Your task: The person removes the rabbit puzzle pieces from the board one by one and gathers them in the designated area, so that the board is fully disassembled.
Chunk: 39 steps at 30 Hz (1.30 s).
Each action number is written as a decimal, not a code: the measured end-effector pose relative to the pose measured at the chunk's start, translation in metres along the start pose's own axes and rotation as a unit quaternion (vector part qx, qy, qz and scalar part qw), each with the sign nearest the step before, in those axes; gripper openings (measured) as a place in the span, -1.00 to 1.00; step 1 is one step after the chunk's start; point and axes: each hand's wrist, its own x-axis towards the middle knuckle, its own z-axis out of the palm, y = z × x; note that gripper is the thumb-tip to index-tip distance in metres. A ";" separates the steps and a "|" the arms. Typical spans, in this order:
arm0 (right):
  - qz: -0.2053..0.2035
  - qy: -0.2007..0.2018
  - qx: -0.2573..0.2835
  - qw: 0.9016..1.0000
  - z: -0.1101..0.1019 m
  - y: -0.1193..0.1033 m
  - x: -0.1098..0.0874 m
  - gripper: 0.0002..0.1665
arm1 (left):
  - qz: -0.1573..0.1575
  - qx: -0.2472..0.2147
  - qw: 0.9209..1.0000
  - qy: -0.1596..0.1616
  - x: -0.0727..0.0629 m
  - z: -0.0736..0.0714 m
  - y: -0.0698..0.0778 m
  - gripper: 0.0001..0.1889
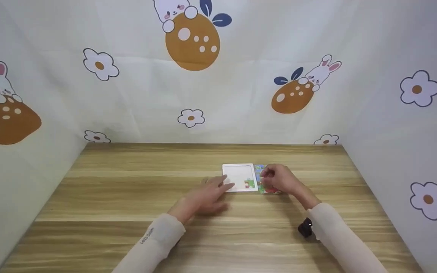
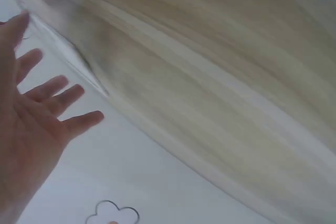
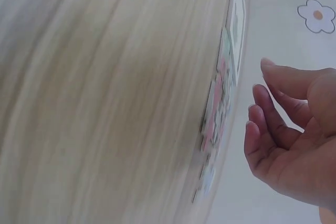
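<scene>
A white square puzzle frame lies flat on the table. In its near right corner sits a small green and red patch of puzzle pieces. My left hand is at the frame's left side, its fingers spread and overlapping the near left edge; whether they touch it I cannot tell. To the right of the frame, colourful loose puzzle pieces are partly hidden under my right hand. In the right wrist view this hand hovers beside the puzzle pieces, fingers loosely bent, with nothing visible between them.
The wood-grain table meets a pale fabric wall printed with rabbits, oranges and flowers on the back and both sides. A small black device is at the right sleeve cuff.
</scene>
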 end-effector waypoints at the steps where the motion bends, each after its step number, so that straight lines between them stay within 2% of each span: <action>1: -0.002 -0.004 -0.002 1.000 0.003 -0.002 0.002 -0.89 | 0.003 0.001 1.000 0.003 -0.002 0.000 -0.004 -0.32; 9: -0.009 -0.020 -0.046 0.999 0.022 -0.012 0.017 -0.72 | 0.034 0.008 0.999 0.012 -0.007 0.010 -0.028 -0.25; 13: -0.012 -0.018 -0.069 0.997 0.028 -0.013 0.021 -0.70 | 0.037 0.003 0.999 -0.001 -0.007 0.012 -0.033 -0.25; 16: -0.018 -0.021 -0.080 0.996 0.031 -0.016 0.023 -0.68 | 0.034 0.016 0.999 -0.010 -0.007 0.014 -0.036 -0.25; 20: -0.032 -0.020 -0.093 0.995 0.033 -0.018 0.024 -0.67 | 0.038 0.039 0.998 -0.008 -0.009 0.015 -0.038 -0.27; 29: -0.072 -0.028 -0.079 0.994 0.034 -0.020 0.026 -0.75 | 0.055 0.043 0.998 0.007 -0.012 0.015 -0.040 -0.28; 39: -0.039 -0.017 -0.091 0.995 0.035 -0.022 0.028 -0.68 | 0.042 0.067 0.997 -0.008 -0.010 0.013 -0.039 -0.27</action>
